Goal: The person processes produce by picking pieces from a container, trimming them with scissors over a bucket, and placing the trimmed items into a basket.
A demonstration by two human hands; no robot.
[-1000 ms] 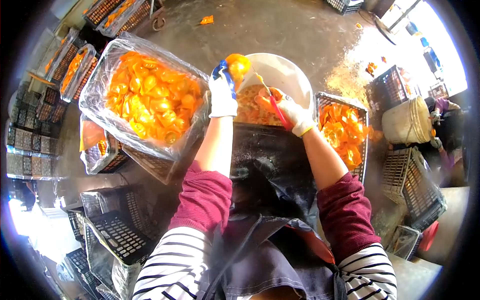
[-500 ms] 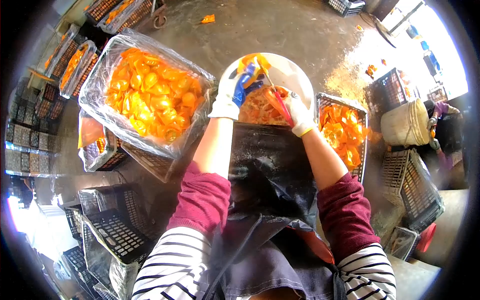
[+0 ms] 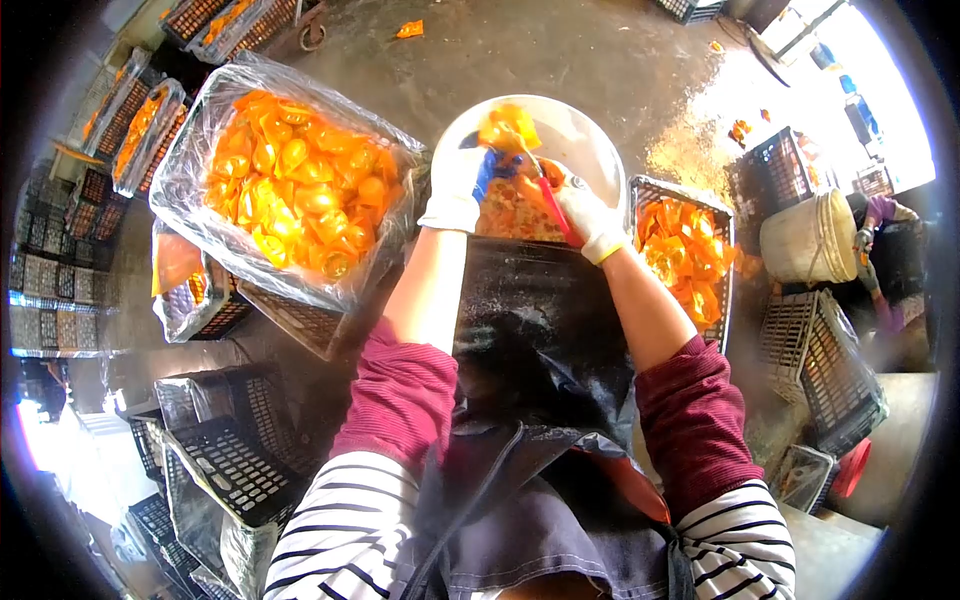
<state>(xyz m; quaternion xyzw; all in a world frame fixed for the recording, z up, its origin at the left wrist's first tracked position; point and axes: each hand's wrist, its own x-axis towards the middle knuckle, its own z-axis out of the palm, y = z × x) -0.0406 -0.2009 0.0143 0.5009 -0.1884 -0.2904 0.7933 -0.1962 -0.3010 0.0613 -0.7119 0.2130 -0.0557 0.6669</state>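
Note:
Over a white bucket (image 3: 590, 140) with orange pulpy bits inside, my left hand (image 3: 462, 185), in a white and blue glove, holds an orange-yellow piece (image 3: 510, 128) at its fingertips. My gloved right hand (image 3: 590, 212) is closed round a tool with a red handle (image 3: 553, 205), whose thin metal part points up at the piece. Some orange stuff shows at the right fingers too. Left of the bucket, a plastic-lined crate (image 3: 180, 180) is heaped with orange pieces (image 3: 300, 180). A smaller crate (image 3: 727, 270) of orange pieces stands to the right.
Black crates (image 3: 240, 470) are stacked at the lower left, and more line the left wall. On the right, a co-worker's gloved hands (image 3: 866, 255) are beside a whitish bucket (image 3: 800, 240) near tilted crates (image 3: 835, 370). Orange scraps (image 3: 410, 29) lie on the floor.
My left hand has moved right, from the bucket's left rim to over the bucket, with an orange-yellow piece. My right hand has stayed nearly in place, still gripping the red-handled tool.

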